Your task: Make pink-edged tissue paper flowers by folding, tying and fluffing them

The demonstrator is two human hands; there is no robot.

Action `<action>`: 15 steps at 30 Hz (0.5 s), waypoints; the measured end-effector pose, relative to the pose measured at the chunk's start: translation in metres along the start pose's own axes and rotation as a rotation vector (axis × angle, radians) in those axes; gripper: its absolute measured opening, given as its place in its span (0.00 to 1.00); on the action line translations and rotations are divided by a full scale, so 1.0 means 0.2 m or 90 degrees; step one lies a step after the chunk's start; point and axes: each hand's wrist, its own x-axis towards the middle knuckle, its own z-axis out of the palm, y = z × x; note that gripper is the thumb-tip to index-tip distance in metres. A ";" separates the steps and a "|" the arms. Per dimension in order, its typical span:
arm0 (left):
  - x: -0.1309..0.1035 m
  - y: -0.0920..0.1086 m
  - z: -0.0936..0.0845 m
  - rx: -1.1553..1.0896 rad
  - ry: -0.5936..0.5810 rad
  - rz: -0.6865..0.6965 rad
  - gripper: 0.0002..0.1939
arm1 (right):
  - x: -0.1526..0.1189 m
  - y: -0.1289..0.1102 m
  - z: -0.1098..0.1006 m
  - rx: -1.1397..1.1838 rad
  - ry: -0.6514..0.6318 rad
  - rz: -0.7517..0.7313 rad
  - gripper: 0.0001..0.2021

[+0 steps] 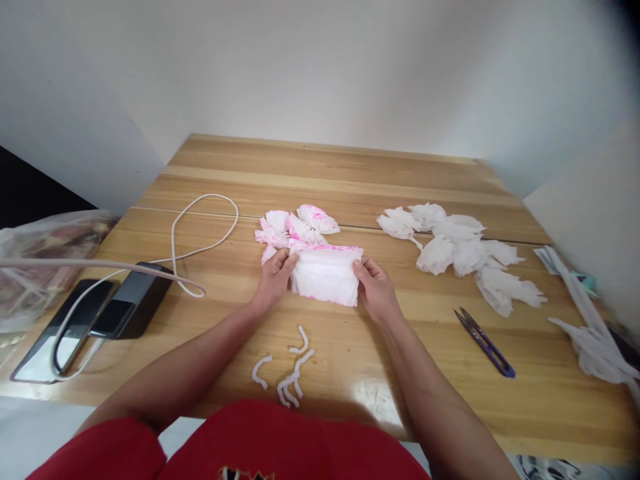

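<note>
A white tissue sheet point(325, 277) with pink-stained edges is stretched between my two hands, just over the wooden table. My left hand point(275, 275) pinches its left side and my right hand point(373, 283) pinches its right side. Right behind it lies a cluster of crumpled white tissue pieces with pink edges point(303, 225), partly hidden by the sheet and my left hand. Closer to my body, several short white twisted strips point(295, 373) are scattered on the tabletop.
Plain white tissue bunches point(455, 243) spread over the right of the table point(330, 167). Purple-handled thread snips point(485, 343) lie nearer, beside white plastic point(595, 347). At left are a phone point(60, 333), a black power bank point(133, 303) and a looped white cable point(173, 233).
</note>
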 end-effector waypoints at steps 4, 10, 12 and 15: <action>0.03 -0.01 -0.01 0.017 -0.023 -0.008 0.18 | 0.01 -0.01 -0.02 -0.210 0.006 -0.030 0.15; -0.02 0.07 0.01 0.260 -0.215 0.062 0.15 | -0.06 -0.19 0.04 -0.710 0.000 -0.460 0.32; -0.04 0.13 0.03 0.349 -0.263 0.127 0.13 | -0.08 -0.26 0.09 -0.774 -0.108 -0.488 0.35; -0.07 0.22 0.06 0.462 -0.320 0.221 0.12 | -0.10 -0.33 0.15 -0.794 -0.231 -0.461 0.34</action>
